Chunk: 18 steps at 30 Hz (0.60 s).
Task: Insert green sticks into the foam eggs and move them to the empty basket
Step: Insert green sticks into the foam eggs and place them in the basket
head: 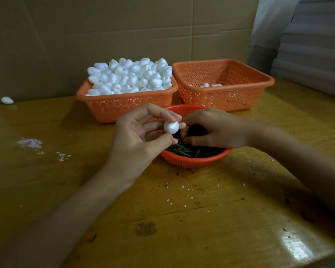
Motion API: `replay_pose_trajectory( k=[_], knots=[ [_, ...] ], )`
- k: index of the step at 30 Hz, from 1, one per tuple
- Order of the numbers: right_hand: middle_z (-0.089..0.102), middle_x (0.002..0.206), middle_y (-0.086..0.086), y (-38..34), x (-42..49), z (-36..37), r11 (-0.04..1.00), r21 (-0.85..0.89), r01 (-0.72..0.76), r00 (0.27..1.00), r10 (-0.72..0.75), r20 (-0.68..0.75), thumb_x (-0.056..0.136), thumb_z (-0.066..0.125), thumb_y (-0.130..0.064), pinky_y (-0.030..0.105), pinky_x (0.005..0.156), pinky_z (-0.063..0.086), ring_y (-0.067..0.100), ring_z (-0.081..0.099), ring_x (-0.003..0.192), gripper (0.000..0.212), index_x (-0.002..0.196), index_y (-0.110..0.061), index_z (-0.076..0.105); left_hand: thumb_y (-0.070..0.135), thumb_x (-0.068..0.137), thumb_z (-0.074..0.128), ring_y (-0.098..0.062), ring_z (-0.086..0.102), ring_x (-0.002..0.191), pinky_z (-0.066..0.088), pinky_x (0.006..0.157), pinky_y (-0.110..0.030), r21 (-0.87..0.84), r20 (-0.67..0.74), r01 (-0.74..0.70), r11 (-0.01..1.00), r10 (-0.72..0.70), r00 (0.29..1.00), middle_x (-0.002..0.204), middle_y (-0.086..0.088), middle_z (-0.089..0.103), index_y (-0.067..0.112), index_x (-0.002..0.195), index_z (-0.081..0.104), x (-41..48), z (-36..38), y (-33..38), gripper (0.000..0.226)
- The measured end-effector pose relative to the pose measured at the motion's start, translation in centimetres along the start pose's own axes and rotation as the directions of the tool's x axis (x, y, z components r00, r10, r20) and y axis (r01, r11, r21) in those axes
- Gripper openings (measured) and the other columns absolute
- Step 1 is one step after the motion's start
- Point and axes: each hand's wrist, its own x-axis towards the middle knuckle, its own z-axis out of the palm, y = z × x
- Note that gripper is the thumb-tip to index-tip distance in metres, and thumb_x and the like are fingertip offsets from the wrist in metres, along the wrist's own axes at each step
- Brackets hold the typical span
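Wooden table (201, 219) bears three baskets (124, 107), loose egg (7, 100).

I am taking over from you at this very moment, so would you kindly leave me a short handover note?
Left hand: pinches one foam egg; no stick visible in it.
Right hand: fingers curled down among the green sticks in the round basket; unclear whether it has one.
The supply basket is heaped with eggs.
The right basket holds only a few.
One stray egg lies on the table.
Done: a few eggs moved.
Left: nearly the whole heap.
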Motion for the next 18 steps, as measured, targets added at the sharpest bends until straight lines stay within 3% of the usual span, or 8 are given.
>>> replay_pose_trajectory(
  k=[8, 14, 18],
  knots=[
    [0.066, 0.104, -0.019, -0.11, -0.06, -0.05, 1.000, -0.008, -0.007, 1.000, 0.007, -0.003, 0.097, 0.069, -0.026, 0.025, 0.086, 0.044, 0.001, 0.059, 0.097, 0.010, 0.106, -0.025, 0.069, -0.014, 0.079, 0.069, -0.032, 0.077, 0.106, 0.061, 0.074, -0.029, -0.024, -0.007, 0.018, 1.000, -0.018, 1.000, 0.106, -0.015, 0.076, 0.007, 0.117, 0.056, 0.03, 0.06, 0.26, 0.045],
    [0.065, 0.103, -0.019, -0.44, -0.24, -0.25, 1.000, -0.015, -0.012, 1.000, 0.012, 0.003, 0.097, 0.068, -0.027, 0.035, 0.088, 0.049, 0.002, 0.058, 0.096, 0.008, 0.105, -0.027, 0.068, -0.013, 0.078, 0.070, -0.032, 0.077, 0.106, 0.061, 0.075, -0.029, -0.025, 0.001, 0.017, 1.000, -0.017, 1.000, 0.106, -0.015, 0.076, 0.008, 0.119, 0.055, 0.02, 0.01, 0.24, 0.048],
    [0.066, 0.104, -0.005, -0.58, -0.40, -0.29, 1.000, 0.004, -0.017, 1.000, 0.017, 0.005, 0.099, 0.061, -0.024, 0.045, 0.090, 0.048, 0.013, 0.060, 0.097, 0.011, 0.107, -0.016, 0.066, -0.011, 0.080, 0.074, -0.031, 0.077, 0.106, 0.062, 0.078, -0.032, 0.003, 0.017, 0.011, 1.000, -0.011, 1.000, 0.108, -0.013, 0.076, 0.011, 0.117, 0.056, 0.02, 0.02, 0.16, 0.046]
  ],
)
